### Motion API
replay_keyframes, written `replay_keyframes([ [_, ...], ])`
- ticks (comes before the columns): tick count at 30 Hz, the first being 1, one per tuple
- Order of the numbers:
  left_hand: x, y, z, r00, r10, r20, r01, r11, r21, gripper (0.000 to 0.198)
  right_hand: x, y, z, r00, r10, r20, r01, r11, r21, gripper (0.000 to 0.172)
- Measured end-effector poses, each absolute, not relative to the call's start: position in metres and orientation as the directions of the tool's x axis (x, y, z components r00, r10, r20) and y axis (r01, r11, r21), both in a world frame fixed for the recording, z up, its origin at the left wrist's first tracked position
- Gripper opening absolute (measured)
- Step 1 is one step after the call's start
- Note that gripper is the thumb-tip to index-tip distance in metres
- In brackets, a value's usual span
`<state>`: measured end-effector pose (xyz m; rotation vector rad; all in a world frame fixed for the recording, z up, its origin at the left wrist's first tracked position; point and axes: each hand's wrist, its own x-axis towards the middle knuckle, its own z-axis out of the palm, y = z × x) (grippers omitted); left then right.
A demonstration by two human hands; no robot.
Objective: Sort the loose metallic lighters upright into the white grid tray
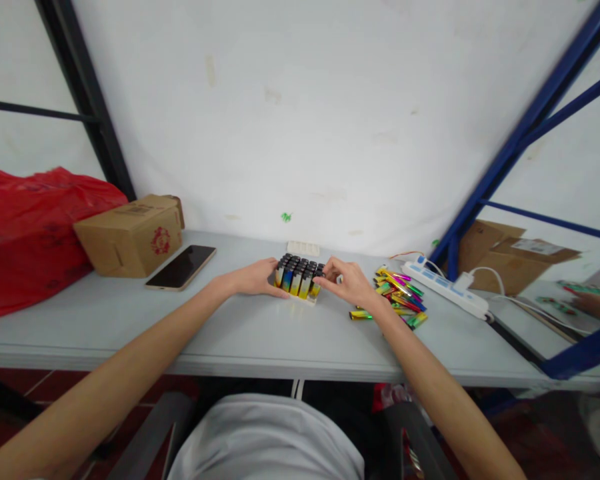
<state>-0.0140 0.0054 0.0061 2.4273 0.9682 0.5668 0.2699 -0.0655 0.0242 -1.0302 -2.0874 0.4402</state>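
Note:
A small tray of upright lighters (299, 276) with black tops and yellow-blue bodies stands near the middle of the grey table (240, 333). My left hand (258, 277) rests against the tray's left side, fingers curled round it. My right hand (347, 281) is at the tray's right corner, fingertips pinched on one lighter there. A loose heap of colourful lighters (399, 297) lies just right of my right hand.
A dark phone (181, 267) lies left of the tray, beside a cardboard box (130, 235) and a red plastic bag (30, 230). A white power strip (445, 287) with cables runs at the right, near a blue rack frame (520, 133). Another person's hand (597, 305) shows at far right.

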Motion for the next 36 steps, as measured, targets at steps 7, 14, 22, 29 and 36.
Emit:
replay_keyframes([
  [7,-0.013,0.004,0.008,0.68,0.704,0.203,0.527,-0.663,0.532,0.072,0.273,-0.061,0.021,-0.502,0.761,0.41,0.563,0.648,-0.513,0.03],
  [14,-0.013,0.004,0.008,0.68,0.706,0.198,0.527,-0.659,0.536,0.075,0.278,-0.059,0.026,-0.457,0.806,0.375,0.696,0.587,-0.414,0.046],
  [22,-0.013,0.008,0.006,0.671,0.717,0.188,0.535,-0.644,0.547,0.075,0.346,-0.041,0.043,-0.209,0.806,0.554,0.904,0.375,-0.204,0.039],
  [29,-0.015,0.009,0.006,0.67,0.721,0.177,0.538,-0.636,0.553,0.078,0.376,-0.026,0.028,-0.305,0.912,0.274,0.901,0.37,-0.226,0.01],
  [36,-0.014,0.009,0.005,0.664,0.723,0.191,0.537,-0.639,0.55,0.081,0.372,-0.023,0.02,-0.313,0.946,0.082,0.911,0.324,-0.254,0.013],
])
